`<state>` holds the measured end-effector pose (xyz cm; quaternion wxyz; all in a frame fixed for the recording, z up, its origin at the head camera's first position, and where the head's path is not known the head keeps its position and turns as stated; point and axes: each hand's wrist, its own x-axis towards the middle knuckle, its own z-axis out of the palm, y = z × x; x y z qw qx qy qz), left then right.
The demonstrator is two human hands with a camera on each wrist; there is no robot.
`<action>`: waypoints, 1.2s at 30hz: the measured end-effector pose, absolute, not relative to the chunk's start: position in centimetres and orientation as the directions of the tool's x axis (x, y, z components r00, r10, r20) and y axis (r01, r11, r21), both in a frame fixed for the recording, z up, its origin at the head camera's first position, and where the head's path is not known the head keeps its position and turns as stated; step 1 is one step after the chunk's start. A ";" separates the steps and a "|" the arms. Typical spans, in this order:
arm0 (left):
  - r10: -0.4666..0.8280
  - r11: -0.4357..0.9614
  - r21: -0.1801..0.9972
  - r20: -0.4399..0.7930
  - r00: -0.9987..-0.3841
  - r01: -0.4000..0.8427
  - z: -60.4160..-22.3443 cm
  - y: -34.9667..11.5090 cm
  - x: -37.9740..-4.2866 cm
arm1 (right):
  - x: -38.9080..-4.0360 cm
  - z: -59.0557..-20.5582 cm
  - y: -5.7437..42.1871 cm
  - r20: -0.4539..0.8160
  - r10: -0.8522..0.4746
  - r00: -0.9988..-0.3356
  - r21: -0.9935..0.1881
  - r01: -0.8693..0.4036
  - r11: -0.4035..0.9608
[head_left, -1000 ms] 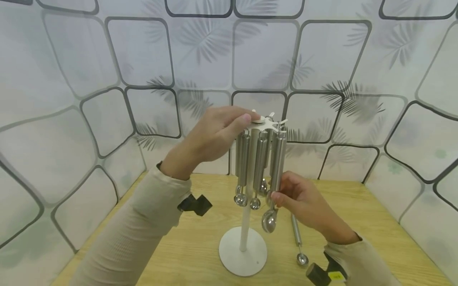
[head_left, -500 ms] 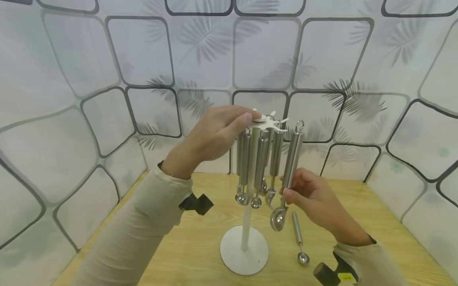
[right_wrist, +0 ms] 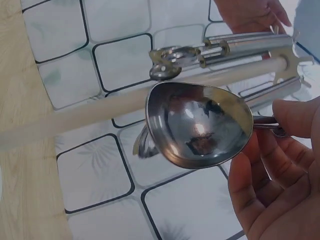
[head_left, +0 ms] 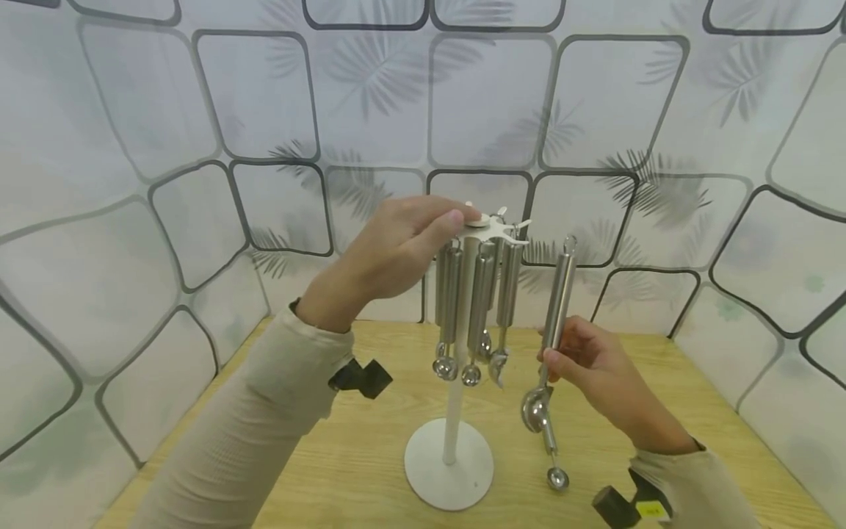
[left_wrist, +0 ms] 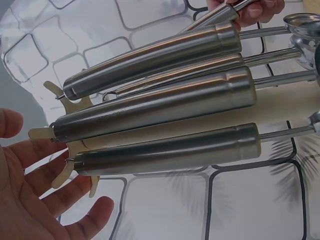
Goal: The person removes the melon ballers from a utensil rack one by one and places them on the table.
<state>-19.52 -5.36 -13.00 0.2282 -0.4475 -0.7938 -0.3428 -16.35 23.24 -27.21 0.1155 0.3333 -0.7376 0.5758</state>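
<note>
Scoop (head_left: 556, 317) pinched in your right hand (head_left: 591, 364), bowl down, apart from the white stand (head_left: 449, 485) at its three o'clock! Your left hand (head_left: 399, 246) rests on top, fingers loosely spread; a small spoon (head_left: 551, 443) lies on the table (head_left: 370, 441) at the base's three o'clock.

Utensils (head_left: 479, 294) hang from the rack (head_left: 449, 481) on the table (head_left: 357, 463), left of a lying scoop (head_left: 549, 438).

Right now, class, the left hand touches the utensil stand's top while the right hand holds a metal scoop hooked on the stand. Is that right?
No: the metal scoop in the right hand is off the utensil stand, as the head view shows.
</note>
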 end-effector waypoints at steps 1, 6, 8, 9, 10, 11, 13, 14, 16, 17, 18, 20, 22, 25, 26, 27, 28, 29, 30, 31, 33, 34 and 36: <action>0.555 0.364 0.340 0.669 -0.495 0.867 -13.0 -5.4 -19.5 | -16.4 -27.3 23.4 0.547 -0.355 -0.758 -0.779 -0.617 0.116; 0.555 0.367 0.339 0.668 -0.497 0.866 -13.1 -5.4 -19.4 | -16.5 -28.0 24.2 0.514 -0.341 -0.788 -0.804 -0.580 0.129; 0.555 0.368 0.337 0.668 -0.496 0.866 -13.1 -5.4 -19.4 | -16.6 -28.2 24.5 0.499 -0.339 -0.798 -0.815 -0.565 0.128; 0.555 0.368 0.336 0.669 -0.495 0.867 -13.1 -5.4 -19.4 | -16.7 -28.4 24.7 0.492 -0.340 -0.802 -0.820 -0.558 0.128; 0.556 0.367 0.334 0.670 -0.493 0.868 -13.1 -5.4 -19.3 | -16.7 -28.5 24.8 0.487 -0.339 -0.805 -0.824 -0.552 0.127; 0.557 0.364 0.333 0.671 -0.489 0.870 -13.1 -5.3 -19.3 | -16.8 -28.6 25.0 0.481 -0.339 -0.809 -0.829 -0.545 0.126; 0.558 0.360 0.329 0.674 -0.484 0.873 -13.1 -5.3 -19.3 | -16.9 -28.9 25.4 0.470 -0.338 -0.815 -0.836 -0.534 0.124; 0.559 0.358 0.327 0.675 -0.482 0.874 -13.1 -5.2 -19.3 | -17.0 -29.0 25.6 0.465 -0.338 -0.818 -0.840 -0.529 0.125; 0.561 0.356 0.328 0.674 -0.481 0.875 -13.0 -5.2 -19.3 | -17.1 -29.2 25.9 0.453 -0.338 -0.825 -0.847 -0.516 0.125; 0.562 0.356 0.328 0.673 -0.481 0.875 -13.0 -5.2 -19.3 | -17.1 -29.3 26.0 0.446 -0.338 -0.829 -0.851 -0.509 0.125; 0.563 0.357 0.327 0.672 -0.481 0.875 -13.0 -5.2 -19.3 | -17.2 -29.5 26.1 0.441 -0.338 -0.831 -0.854 -0.504 0.126; 0.565 0.358 0.324 0.672 -0.479 0.876 -13.0 -5.3 -19.3 | -17.2 -29.7 26.3 0.429 -0.338 -0.838 -0.859 -0.494 0.135; 0.566 0.358 0.321 0.672 -0.477 0.877 -13.0 -5.3 -19.3 | -17.3 -29.9 26.4 0.417 -0.331 -0.847 -0.866 -0.480 0.138; 0.564 0.360 0.322 0.672 -0.479 0.876 -13.0 -5.4 -19.2 | -17.4 -30.3 26.6 0.395 -0.319 -0.862 -0.880 -0.455 0.139; 0.563 0.361 0.324 0.672 -0.481 0.875 -13.1 -5.4 -19.2 | -17.5 -30.5 26.7 0.388 -0.317 -0.866 -0.885 -0.446 0.137; 0.563 0.360 0.326 0.672 -0.482 0.874 -13.1 -5.4 -19.2 | -17.6 -30.7 26.8 0.381 -0.315 -0.869 -0.889 -0.438 0.134; 0.562 0.361 0.327 0.671 -0.484 0.873 -13.1 -5.4 -19.2 | -17.7 -30.8 26.9 0.376 -0.315 -0.872 -0.892 -0.433 0.133; 0.561 0.362 0.329 0.671 -0.485 0.872 -13.1 -5.4 -19.2 | -17.7 -31.0 27.1 0.372 -0.316 -0.873 -0.893 -0.429 0.133; 0.561 0.362 0.330 0.670 -0.487 0.872 -13.1 -5.4 -19.2 | -17.8 -31.1 27.2 0.370 -0.316 -0.873 -0.894 -0.427 0.132; 0.561 0.361 0.330 0.670 -0.486 0.872 -13.1 -5.4 -19.3 | -17.9 -31.3 27.3 0.370 -0.316 -0.874 -0.896 -0.425 0.129; 0.562 0.360 0.330 0.669 -0.486 0.872 -13.1 -5.4 -19.3 | -18.1 -31.6 27.6 0.369 -0.314 -0.875 -0.896 -0.424 0.128; 0.562 0.360 0.331 0.669 -0.486 0.872 -13.1 -5.5 -19.3 | -18.2 -31.7 27.7 0.368 -0.311 -0.876 -0.897 -0.423 0.127; 0.563 0.360 0.332 0.668 -0.487 0.872 -13.1 -5.5 -19.3 | -18.3 -32.0 27.9 0.361 -0.300 -0.883 -0.902 -0.412 0.127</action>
